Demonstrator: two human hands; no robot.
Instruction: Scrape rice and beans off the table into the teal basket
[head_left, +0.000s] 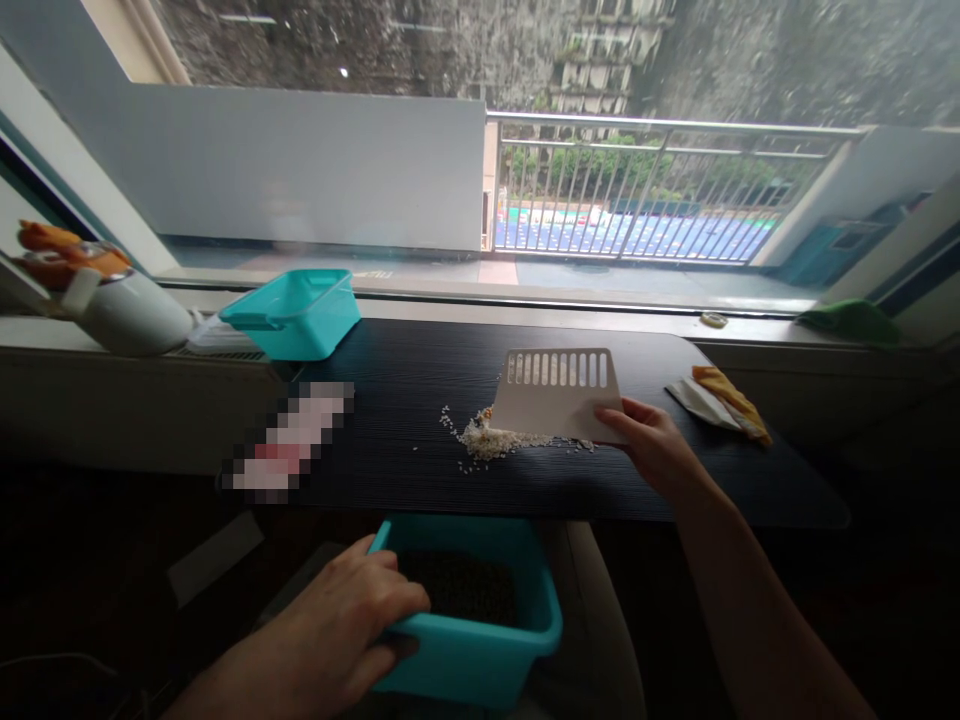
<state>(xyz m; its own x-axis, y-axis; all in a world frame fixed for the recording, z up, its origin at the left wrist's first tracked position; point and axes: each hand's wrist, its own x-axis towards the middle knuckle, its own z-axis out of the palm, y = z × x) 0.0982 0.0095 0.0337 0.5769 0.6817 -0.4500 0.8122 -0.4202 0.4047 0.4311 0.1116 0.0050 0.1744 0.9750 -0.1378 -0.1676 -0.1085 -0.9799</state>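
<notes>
My left hand (367,610) is closed round the left rim of a teal plastic bin (480,640). The bin sits below the table's front edge, above my lap, with dark grainy stuff in its bottom. In my right hand (649,440) is a flat white slotted scraper (551,412), pinched at its lower right corner with the thumb on top. A row of long slots runs along its far edge. White rice-like grains (487,442) lie in a small heap on the dark table, partly hidden by the scraper. A small orange-brown bit shows among them.
A second teal bin (311,315) stands at the table's back left. Pixelated packaging (289,440) lies at the left edge of the black table (375,400). A yellow and white cloth or wrapper (720,400) rests at right. Behind is a window sill with a tape roll (713,320).
</notes>
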